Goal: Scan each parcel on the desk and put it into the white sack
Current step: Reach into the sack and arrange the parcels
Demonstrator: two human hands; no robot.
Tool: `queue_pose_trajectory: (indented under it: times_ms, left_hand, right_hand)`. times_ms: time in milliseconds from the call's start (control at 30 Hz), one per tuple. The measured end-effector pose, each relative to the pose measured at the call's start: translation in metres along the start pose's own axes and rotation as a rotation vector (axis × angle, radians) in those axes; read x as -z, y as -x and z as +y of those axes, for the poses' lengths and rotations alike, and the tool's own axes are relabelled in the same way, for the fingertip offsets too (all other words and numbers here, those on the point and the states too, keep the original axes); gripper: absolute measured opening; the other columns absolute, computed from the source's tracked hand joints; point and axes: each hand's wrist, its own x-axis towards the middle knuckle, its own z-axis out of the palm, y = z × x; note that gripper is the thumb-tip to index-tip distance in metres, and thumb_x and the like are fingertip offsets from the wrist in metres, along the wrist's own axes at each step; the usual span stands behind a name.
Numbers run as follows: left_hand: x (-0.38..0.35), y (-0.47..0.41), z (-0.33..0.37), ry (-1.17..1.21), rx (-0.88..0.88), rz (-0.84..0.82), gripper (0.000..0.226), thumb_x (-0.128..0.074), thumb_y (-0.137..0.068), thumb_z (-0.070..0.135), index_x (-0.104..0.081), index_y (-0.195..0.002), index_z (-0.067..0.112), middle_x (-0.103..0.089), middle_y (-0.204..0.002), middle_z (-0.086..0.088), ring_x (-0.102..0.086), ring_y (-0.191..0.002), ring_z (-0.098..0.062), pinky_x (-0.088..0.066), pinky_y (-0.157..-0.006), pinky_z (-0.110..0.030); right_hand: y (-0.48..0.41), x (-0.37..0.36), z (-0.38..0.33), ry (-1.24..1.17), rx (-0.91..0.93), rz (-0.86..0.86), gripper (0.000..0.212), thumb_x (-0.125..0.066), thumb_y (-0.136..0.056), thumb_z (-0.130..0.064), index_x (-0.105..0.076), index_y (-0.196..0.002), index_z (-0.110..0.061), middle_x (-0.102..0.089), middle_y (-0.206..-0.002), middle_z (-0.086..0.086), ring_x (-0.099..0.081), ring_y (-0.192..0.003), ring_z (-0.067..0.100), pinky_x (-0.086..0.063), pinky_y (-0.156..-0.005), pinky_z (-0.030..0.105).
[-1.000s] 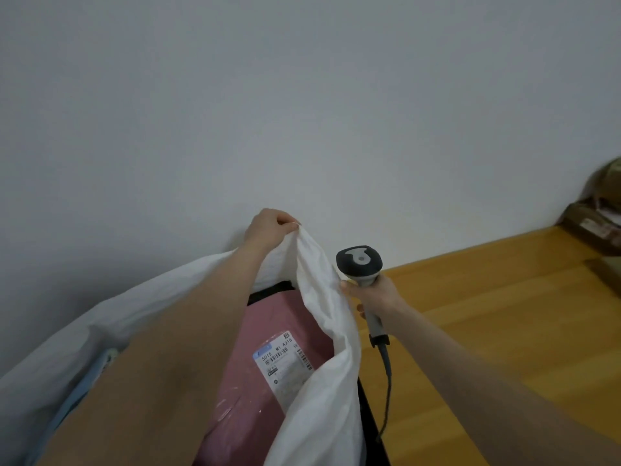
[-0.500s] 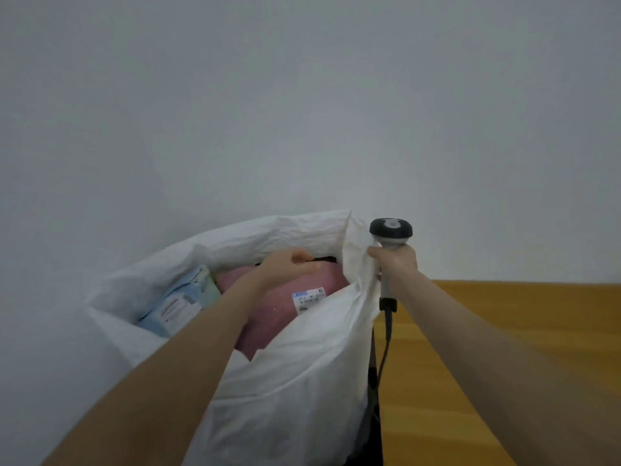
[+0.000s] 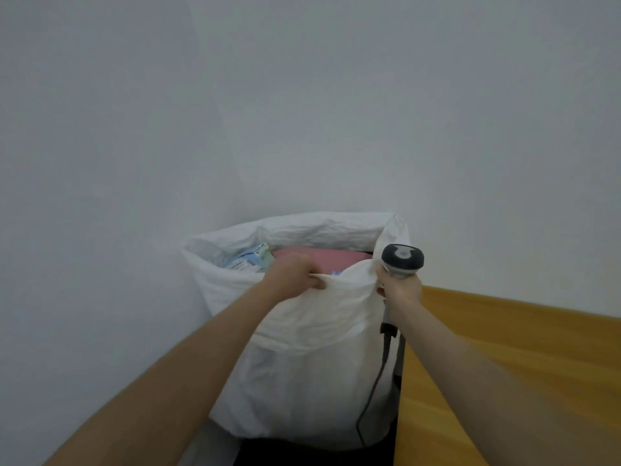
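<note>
The white sack [image 3: 312, 358] stands upright against the wall, left of the desk, its mouth open. Inside it lie a pink parcel [image 3: 322, 255] and a light blue parcel [image 3: 250, 260]. My left hand [image 3: 292, 275] pinches the sack's near rim. My right hand [image 3: 400, 287] grips the grey barcode scanner [image 3: 401, 260] by its handle and also pinches the rim's right corner against it. The scanner's cable [image 3: 373, 391] hangs down in front of the sack.
The wooden desk [image 3: 537, 338] runs along the right side; no parcels on it are in view. A plain white wall fills the background. A dark surface [image 3: 312, 454] lies under the sack.
My left hand came out of the sack's mouth and now pinches the near rim. The view has swung so the sack stands upright and fuller in frame. The pink parcel sits lower inside.
</note>
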Motion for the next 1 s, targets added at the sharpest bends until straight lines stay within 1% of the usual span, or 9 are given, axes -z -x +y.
queue_pose_trajectory:
  times_ms: [200,233,267,300,333,533,767,867,1000]
  left_hand:
    - [-0.007,0.011,0.004,0.204,-0.078,-0.217,0.031,-0.063,-0.091,0.025,-0.052,-0.066,0.011,-0.039,-0.056,0.009,-0.041,-0.061,-0.013,-0.028,-0.054,-0.024]
    - [-0.005,0.009,-0.001,0.279,-0.087,-0.206,0.036,-0.061,-0.092,0.022,-0.05,-0.068,-0.004,-0.038,-0.054,0.01,-0.038,-0.054,-0.009,-0.029,-0.054,-0.023]
    - [-0.003,0.003,-0.008,0.352,-0.079,-0.172,0.027,-0.06,-0.092,0.02,-0.044,-0.071,0.021,-0.043,-0.054,0.009,-0.041,-0.052,-0.006,-0.033,-0.055,-0.02]
    - [-0.002,-0.002,-0.015,0.413,-0.051,-0.115,0.018,-0.059,-0.092,0.02,-0.07,-0.079,0.014,-0.053,-0.059,0.008,-0.05,-0.056,-0.003,-0.039,-0.06,-0.019]
    - [0.0,-0.009,-0.027,0.426,0.009,-0.04,0.018,-0.059,-0.092,0.023,-0.073,-0.088,0.012,-0.063,-0.07,0.003,-0.059,-0.068,-0.006,-0.043,-0.068,-0.021]
    - [0.008,-0.043,-0.127,0.142,0.389,0.212,0.046,-0.055,-0.092,0.04,-0.052,-0.131,0.016,-0.053,-0.13,-0.012,-0.047,-0.122,-0.029,-0.04,-0.098,-0.038]
    - [0.008,-0.079,-0.236,-0.057,0.602,0.142,0.059,-0.052,-0.092,0.047,-0.034,-0.139,0.016,-0.036,-0.14,-0.017,-0.035,-0.129,-0.033,-0.034,-0.102,-0.042]
    - [0.002,-0.093,-0.281,-0.068,0.616,0.065,0.065,-0.052,-0.091,0.05,-0.028,-0.144,0.021,-0.033,-0.143,-0.018,-0.033,-0.13,-0.034,-0.034,-0.102,-0.044]
    - [-0.012,-0.111,-0.319,-0.048,0.631,-0.079,0.074,-0.047,-0.087,0.064,-0.028,-0.144,0.021,-0.044,-0.139,-0.017,-0.045,-0.124,-0.036,-0.038,-0.101,-0.045]
  right_hand:
    - [-0.005,0.006,-0.019,0.23,0.074,0.001,0.047,-0.066,-0.088,-0.036,-0.055,-0.122,-0.004,-0.063,-0.118,0.016,-0.058,-0.113,0.038,-0.047,-0.098,0.042]
    - [-0.007,0.006,-0.018,0.27,0.068,0.002,0.047,-0.066,-0.088,-0.037,-0.056,-0.12,-0.004,-0.063,-0.117,0.017,-0.058,-0.112,0.038,-0.047,-0.098,0.044]
    - [-0.009,0.007,-0.02,0.308,0.066,0.006,0.046,-0.065,-0.087,-0.037,-0.057,-0.118,-0.004,-0.064,-0.116,0.018,-0.058,-0.112,0.038,-0.047,-0.097,0.044]
    - [-0.011,0.008,-0.021,0.342,0.064,0.009,0.045,-0.065,-0.087,-0.038,-0.058,-0.116,-0.004,-0.063,-0.116,0.017,-0.057,-0.113,0.037,-0.047,-0.096,0.042]
    - [-0.013,0.007,-0.023,0.372,0.062,0.017,0.044,-0.065,-0.087,-0.038,-0.058,-0.116,-0.005,-0.063,-0.115,0.016,-0.055,-0.115,0.037,-0.047,-0.092,0.039]
    - [-0.026,-0.014,-0.031,0.493,0.001,0.082,0.029,-0.064,-0.086,-0.037,-0.05,-0.097,-0.014,-0.056,-0.098,0.009,-0.052,-0.117,0.034,-0.038,-0.074,0.031]
    - [-0.058,-0.058,-0.025,0.627,-0.061,0.175,0.04,-0.061,-0.082,-0.047,-0.056,-0.109,-0.017,-0.059,-0.113,0.016,-0.056,-0.098,0.032,-0.036,-0.062,0.029]
    - [-0.065,-0.073,-0.02,0.624,-0.052,0.234,0.026,-0.06,-0.086,-0.027,-0.051,-0.108,-0.017,-0.058,-0.109,0.017,-0.051,-0.083,0.03,-0.04,-0.063,0.031]
    - [-0.072,-0.086,-0.013,0.621,-0.07,0.281,0.016,-0.057,-0.087,-0.005,-0.052,-0.103,-0.005,-0.054,-0.095,0.017,-0.057,-0.095,0.037,-0.046,-0.077,0.039]
